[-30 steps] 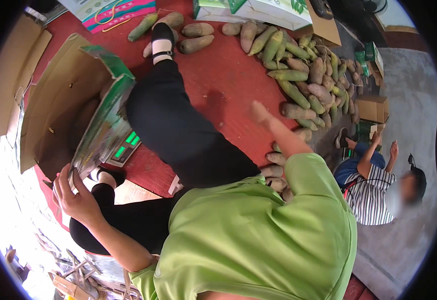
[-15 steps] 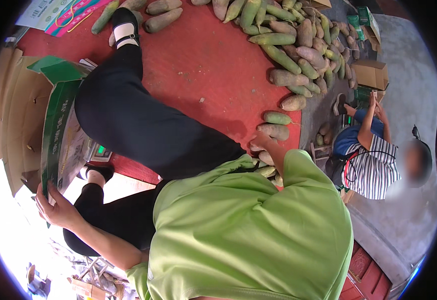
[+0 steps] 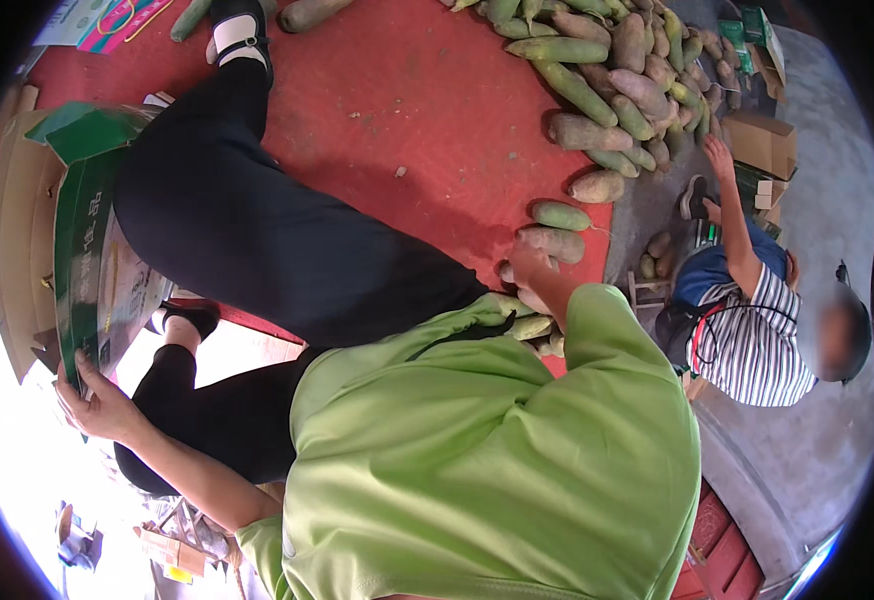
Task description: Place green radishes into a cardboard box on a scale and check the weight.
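Note:
At the left, my left hand (image 3: 102,405) grips the edge of a green and white cardboard box (image 3: 79,265), fingers on one side and thumb on the other. The box stands open against my leg. My right hand (image 3: 535,265) reaches down among a short row of radishes beside my hip. It touches or lies right over them; its fingers are partly hidden, so their hold cannot be made out. Just beyond it lie a brownish radish (image 3: 555,244) and a green radish (image 3: 561,215). Paler radishes (image 3: 531,327) show between my right arm and my shirt.
A large heap of green and brownish radishes (image 3: 642,90) covers the far right of the red mat (image 3: 407,120). To the right sits a person in a striped top (image 3: 752,345), one arm stretched toward the heap near an open brown carton (image 3: 762,145). A colourful bag (image 3: 97,22) lies far left.
The view has shifted slightly. My left hand keeps its grip on the box, and my right hand stays at the radish row. The other person's hands have parted, one arm now reaching out.

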A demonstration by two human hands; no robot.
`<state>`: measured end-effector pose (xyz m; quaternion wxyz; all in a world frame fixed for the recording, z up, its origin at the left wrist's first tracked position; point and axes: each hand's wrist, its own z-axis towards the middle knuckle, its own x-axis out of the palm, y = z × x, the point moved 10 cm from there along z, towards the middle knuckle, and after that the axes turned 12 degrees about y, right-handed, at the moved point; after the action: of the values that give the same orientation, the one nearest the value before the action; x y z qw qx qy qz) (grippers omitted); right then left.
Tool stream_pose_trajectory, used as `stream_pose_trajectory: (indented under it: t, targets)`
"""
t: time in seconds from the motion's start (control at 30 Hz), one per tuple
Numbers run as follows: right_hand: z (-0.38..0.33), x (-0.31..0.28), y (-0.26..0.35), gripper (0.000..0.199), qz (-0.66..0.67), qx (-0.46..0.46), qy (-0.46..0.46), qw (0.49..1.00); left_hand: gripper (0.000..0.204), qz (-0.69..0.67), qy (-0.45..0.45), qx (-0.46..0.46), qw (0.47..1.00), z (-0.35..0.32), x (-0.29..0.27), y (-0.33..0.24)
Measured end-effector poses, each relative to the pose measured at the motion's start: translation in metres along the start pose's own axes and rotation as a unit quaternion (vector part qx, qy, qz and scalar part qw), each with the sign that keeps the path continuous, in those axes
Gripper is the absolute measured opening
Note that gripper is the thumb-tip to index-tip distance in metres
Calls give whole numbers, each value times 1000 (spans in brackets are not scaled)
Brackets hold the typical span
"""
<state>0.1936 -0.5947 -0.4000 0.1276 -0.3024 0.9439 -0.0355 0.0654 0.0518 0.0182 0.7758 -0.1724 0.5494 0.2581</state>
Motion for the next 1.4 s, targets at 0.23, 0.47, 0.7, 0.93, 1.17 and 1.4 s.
stream_pose_trajectory:
  t: [0.23,0.47,0.7,0.93,1.17,1.4]
  targets:
    - [7,56,45,50,-95,-112,19,989,17,-15,7,10,1000,4,2,-7]
    - [-1,47,57,41,-232,-119,53,964,19,3,-4,-29,1000,-3,5,4]
    - [8,48,54,33,-237,-142,5,961,20,28,13,-63,998,-4,3,8]
    - [20,48,20,31,-154,-135,-37,978,15,7,17,-50,999,1,1,-4]
    - [21,34,-5,32,-125,-100,-115,980,12,-9,11,-39,999,2,-6,-11]
    - [15,-11,-21,33,-96,-58,-180,977,11,-39,22,-56,997,3,-11,-5]
